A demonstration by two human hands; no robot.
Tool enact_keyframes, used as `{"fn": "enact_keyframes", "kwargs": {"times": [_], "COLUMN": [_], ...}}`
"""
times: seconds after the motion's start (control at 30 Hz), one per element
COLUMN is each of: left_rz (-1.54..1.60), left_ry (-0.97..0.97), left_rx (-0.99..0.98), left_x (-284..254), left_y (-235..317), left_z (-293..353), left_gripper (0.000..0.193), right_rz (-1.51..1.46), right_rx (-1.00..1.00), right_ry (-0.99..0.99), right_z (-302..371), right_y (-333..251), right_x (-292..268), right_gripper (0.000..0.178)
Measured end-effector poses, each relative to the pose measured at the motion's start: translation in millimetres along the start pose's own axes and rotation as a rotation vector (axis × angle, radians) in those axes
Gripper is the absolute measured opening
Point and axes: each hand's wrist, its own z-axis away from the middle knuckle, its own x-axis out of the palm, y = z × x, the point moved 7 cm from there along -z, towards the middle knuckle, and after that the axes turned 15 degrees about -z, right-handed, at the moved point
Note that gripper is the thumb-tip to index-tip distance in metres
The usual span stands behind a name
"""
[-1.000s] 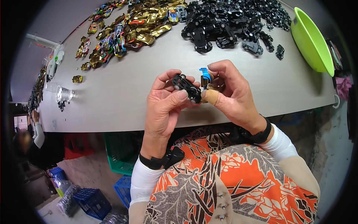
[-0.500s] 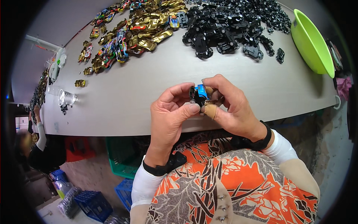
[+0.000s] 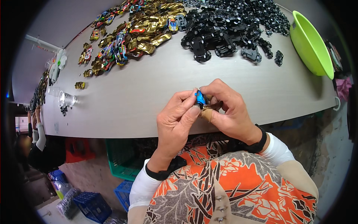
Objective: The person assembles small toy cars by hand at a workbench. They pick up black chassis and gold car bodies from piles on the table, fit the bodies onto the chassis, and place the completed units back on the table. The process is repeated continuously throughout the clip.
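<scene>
A small toy car (image 3: 200,98) with a blue body part and dark pieces is pinched between my two hands over the table's near edge. My left hand (image 3: 174,118) closes on its left side, thumb and fingertips together. On the other side, my right hand (image 3: 232,112) grips it with bent fingers; tan tape covers its thumb. Fingers hide much of the car. Beyond the hands lie a heap of black car chassis (image 3: 220,33) with wheels, and to its left a pile of gold and multicoloured car bodies (image 3: 145,33).
A lime-green basin (image 3: 313,46) leans at the table's right side. On the left stand a clear plastic cup (image 3: 67,99) and a lone gold car body (image 3: 80,85). A green crate (image 3: 121,160) sits below the near edge. Another person's arm (image 3: 40,130) reaches over the table at far left.
My left hand has shifted right and its fingers have closed in around the car. The car is turned, and less of its dark part shows.
</scene>
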Motion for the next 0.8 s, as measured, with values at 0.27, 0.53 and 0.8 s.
{"fn": "enact_keyframes", "kwargs": {"times": [0.27, 0.53, 0.8], "left_rz": [0.320, 0.486, 0.325], "left_ry": [-0.164, -0.321, -0.306], "left_rx": [-0.232, -0.382, -0.513], "left_x": [8.2, 24.6, 29.4], "left_y": [-22.3, -28.4, -26.2], "left_z": [-1.7, 4.4, 9.2], "left_gripper": [0.042, 0.021, 0.018], "right_rz": [-0.002, -0.014, -0.425], "right_rx": [-0.053, 0.088, 0.356], "right_ry": [-0.079, -0.110, -0.193], "right_z": [6.6, 10.0, 18.2], "right_y": [2.3, 2.7, 7.0], "right_x": [-3.1, -11.0, -27.4], "right_gripper": [0.032, 0.025, 0.004]}}
